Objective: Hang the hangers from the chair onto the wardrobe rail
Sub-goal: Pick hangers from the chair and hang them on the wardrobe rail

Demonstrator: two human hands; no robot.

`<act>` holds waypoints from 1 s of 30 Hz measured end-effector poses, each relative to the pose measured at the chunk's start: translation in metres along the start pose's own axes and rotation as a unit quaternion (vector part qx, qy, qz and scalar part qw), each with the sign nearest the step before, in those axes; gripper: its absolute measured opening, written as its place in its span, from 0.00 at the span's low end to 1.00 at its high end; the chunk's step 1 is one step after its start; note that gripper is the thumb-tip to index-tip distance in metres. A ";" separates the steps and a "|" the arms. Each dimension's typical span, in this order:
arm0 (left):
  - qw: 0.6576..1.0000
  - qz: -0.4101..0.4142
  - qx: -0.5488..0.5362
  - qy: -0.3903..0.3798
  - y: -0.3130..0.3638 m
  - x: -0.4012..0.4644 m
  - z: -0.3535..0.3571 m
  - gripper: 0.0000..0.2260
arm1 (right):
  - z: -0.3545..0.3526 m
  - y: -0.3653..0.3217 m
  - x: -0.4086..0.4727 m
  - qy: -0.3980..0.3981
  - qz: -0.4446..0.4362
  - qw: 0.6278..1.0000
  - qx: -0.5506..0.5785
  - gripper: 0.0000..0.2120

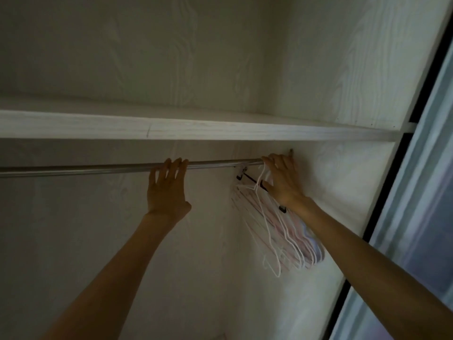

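Note:
A silver wardrobe rail runs across the wardrobe under a white shelf. At its right end hangs a bunch of several thin hangers, white, pink and pale blue, tilted toward the right wall. My left hand reaches up to the middle of the rail, and its straight fingers rest on the rail. At the rail's right end, my right hand touches the hanger hooks with its fingers spread. The chair is out of view.
A white wood-grain shelf sits just above the rail. The wardrobe's right side wall is close behind the hangers. A dark-framed sliding door stands at the far right. A black clip hanger hangs among the bunch.

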State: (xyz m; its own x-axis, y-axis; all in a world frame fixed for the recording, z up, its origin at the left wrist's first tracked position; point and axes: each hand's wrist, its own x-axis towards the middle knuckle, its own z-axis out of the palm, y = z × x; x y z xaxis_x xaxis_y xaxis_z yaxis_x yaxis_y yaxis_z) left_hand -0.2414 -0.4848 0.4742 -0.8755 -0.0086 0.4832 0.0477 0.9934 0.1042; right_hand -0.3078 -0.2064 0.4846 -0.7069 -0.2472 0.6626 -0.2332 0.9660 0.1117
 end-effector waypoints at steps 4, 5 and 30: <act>0.996 0.018 -0.078 0.041 0.003 -0.013 0.003 0.39 | -0.023 -0.020 -0.045 0.076 -0.023 0.996 0.030 0.19; 0.990 0.022 -0.114 0.076 0.008 -0.022 0.009 0.36 | -0.027 -0.024 -0.062 0.090 -0.037 0.995 0.036 0.16; 0.636 0.030 -0.383 -0.669 0.343 -0.340 0.178 0.12 | -0.145 0.125 -0.614 -0.347 0.589 0.713 0.152 0.09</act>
State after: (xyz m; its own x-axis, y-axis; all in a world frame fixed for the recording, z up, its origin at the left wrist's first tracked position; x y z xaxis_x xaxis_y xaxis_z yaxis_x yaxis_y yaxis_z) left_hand -0.0128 -0.1213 0.1912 -0.4621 0.6405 -0.6134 -0.1280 0.6363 0.7608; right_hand 0.1941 0.0773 0.1987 -0.6673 0.6436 -0.3749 0.7373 0.4992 -0.4553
